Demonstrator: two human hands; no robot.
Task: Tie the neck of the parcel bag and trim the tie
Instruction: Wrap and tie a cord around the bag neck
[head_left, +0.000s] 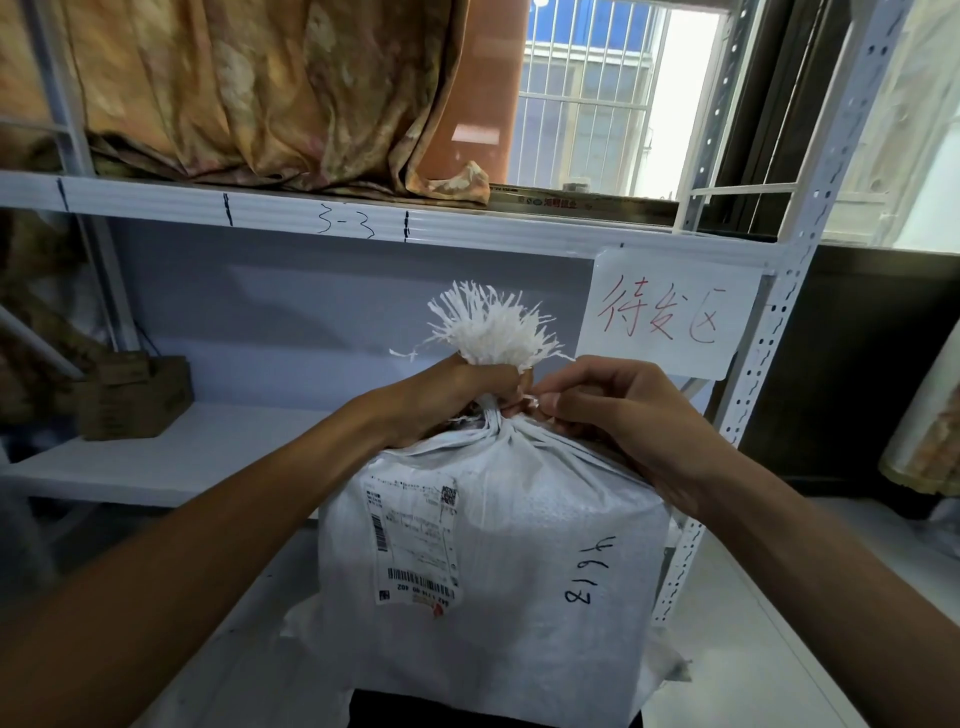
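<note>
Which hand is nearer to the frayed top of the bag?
The left. The left hand grips the neck directly under the frayed top, touching it. The right hand sits lower and to the right, its fingers pinching at the neck.

The left hand (457, 389) is fisted, arm reaching in from near left. The right hand (618, 415) sits beside it, fingertips (545, 402) pinched.
</note>
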